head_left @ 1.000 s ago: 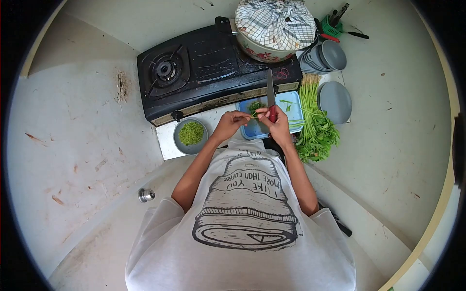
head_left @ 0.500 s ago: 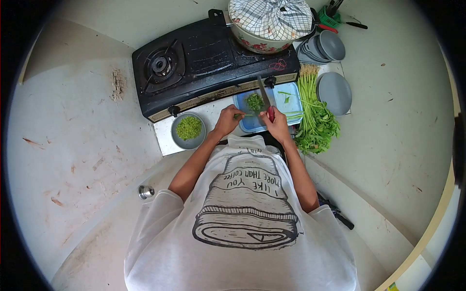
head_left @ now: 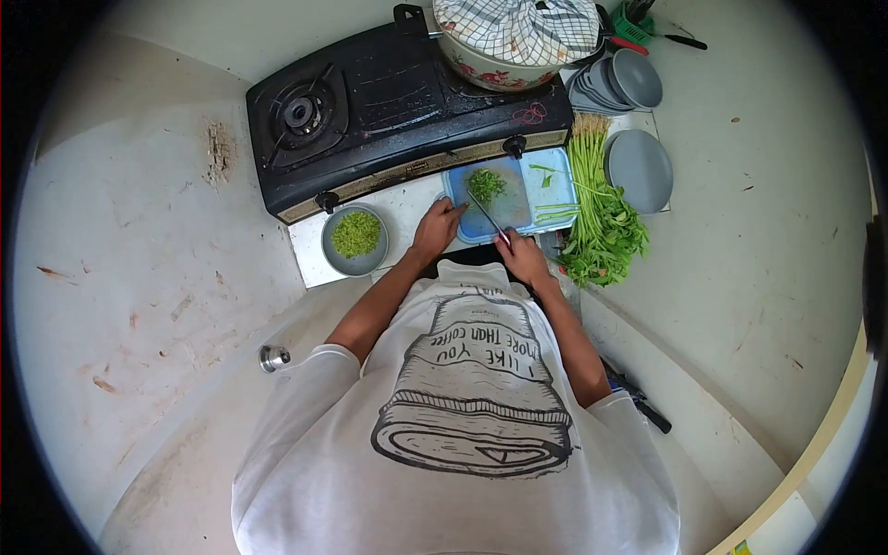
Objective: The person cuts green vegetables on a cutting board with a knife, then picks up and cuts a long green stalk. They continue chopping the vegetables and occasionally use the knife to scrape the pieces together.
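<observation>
My right hand (head_left: 525,258) is closed around the handle of a knife (head_left: 487,215), whose blade slants up and left over a blue chopping board (head_left: 515,190). The blade's tip reaches the lower edge of a small heap of chopped green leaves (head_left: 486,183). My left hand (head_left: 438,228) is at the board's left edge, fingers pressed together close to the blade tip; what they hold is too small to make out. Several cut green stems (head_left: 557,211) lie on the light blue tray (head_left: 559,190) to the right.
A bunch of leafy greens (head_left: 601,222) lies right of the tray, beside a grey plate (head_left: 640,171) and stacked bowls (head_left: 635,80). On the left stands a bowl of chopped pale greens (head_left: 355,234). Behind is a black gas stove (head_left: 393,97) with a cloth-covered pot (head_left: 504,69).
The knife has swung from pointing up and away to slanting left across the board, its tip now at the chopped leaves. My right hand moved down slightly; the stem between my hands no longer shows.
</observation>
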Demonstrator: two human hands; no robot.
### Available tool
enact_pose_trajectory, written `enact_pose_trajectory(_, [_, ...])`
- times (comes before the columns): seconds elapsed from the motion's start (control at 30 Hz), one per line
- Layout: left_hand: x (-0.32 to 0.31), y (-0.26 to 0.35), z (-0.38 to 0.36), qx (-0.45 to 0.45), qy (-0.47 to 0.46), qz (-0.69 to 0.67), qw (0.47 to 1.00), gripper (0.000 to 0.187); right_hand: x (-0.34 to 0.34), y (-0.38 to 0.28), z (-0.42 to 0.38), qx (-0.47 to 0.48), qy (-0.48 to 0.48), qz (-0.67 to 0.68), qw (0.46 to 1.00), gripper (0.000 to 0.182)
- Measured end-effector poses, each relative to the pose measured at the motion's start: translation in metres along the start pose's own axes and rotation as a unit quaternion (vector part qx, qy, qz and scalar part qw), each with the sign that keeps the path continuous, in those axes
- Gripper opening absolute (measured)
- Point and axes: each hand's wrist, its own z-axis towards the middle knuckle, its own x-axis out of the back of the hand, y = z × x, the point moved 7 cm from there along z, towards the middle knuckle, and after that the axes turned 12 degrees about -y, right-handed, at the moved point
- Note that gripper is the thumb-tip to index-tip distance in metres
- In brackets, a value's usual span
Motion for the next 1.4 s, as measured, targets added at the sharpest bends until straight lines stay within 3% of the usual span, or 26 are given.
enact_pose_trajectory(0.53, [-0.002, -0.001, 0.0, 0.003, -0.019, -0.006, 1.0, 0.036, -0.015, 0.0, 0.002, -0.048, -0.015, -0.143, 0.988, 0.043])
enact_pose_trajectory(0.83, [-0.003, 0.003, 0.002, -0.022, -0.033, 0.038, 0.999, 0.032, -0.012, -0.015, 0.014, -0.042, -0.012, -0.154, 0.987, 0.041])
enact_pose_trajectory(1.4, [-0.002, 0.001, 0.002, 0.05, -0.02, -0.014, 0.998, 0.031, -0.01, -0.012, 0.001, -0.026, -0.027, -0.158, 0.987, 0.044])
